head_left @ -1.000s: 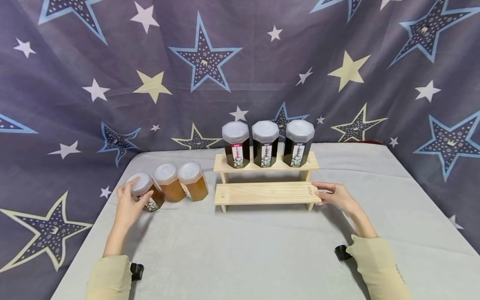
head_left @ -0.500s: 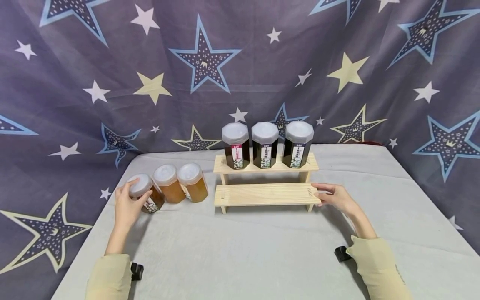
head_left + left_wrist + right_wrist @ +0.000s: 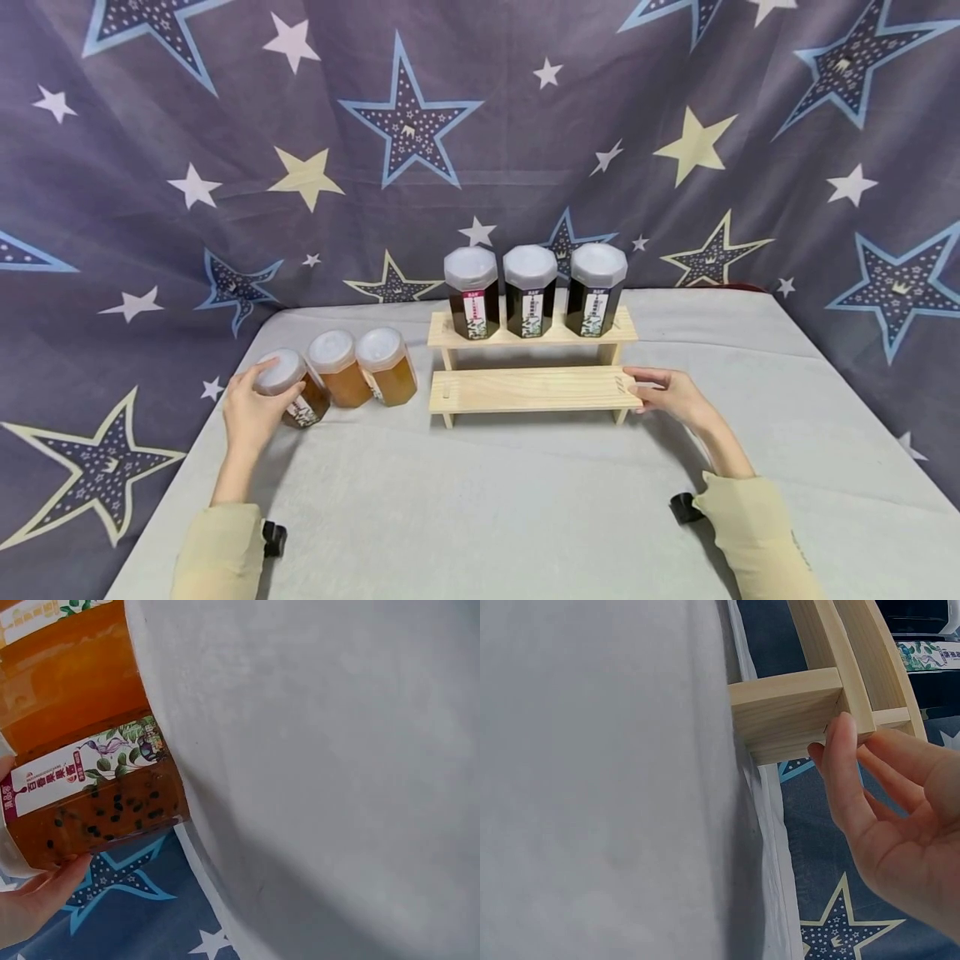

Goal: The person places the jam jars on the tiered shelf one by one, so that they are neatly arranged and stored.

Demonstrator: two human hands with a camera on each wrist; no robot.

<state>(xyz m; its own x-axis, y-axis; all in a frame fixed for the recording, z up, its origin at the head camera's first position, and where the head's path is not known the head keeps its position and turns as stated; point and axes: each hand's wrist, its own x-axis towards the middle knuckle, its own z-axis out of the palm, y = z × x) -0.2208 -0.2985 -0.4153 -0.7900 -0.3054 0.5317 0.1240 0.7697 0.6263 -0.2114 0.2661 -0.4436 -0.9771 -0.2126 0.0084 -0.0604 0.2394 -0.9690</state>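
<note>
My left hand holds the jar of dark amber fruit jam with black seeds around its pale lid, thumb on one side and fingers on the other. That jar stands leftmost in a row on the table. Beside it are two jars of lighter amber contents, the middle one and the right one. At the right end of a two-step wooden rack, my right hand pinches the lower board between thumb and fingers. In the right wrist view the fingertips touch the board's end.
Three dark jars with grey-white lids, one being the middle jar, stand on the rack's upper board. A pale cloth covers the table. Behind hangs a star-patterned curtain.
My left hand has shifted very slightly left around the lid of the seeded jar. My right hand stays on the rack, and the jars stand where they were.
</note>
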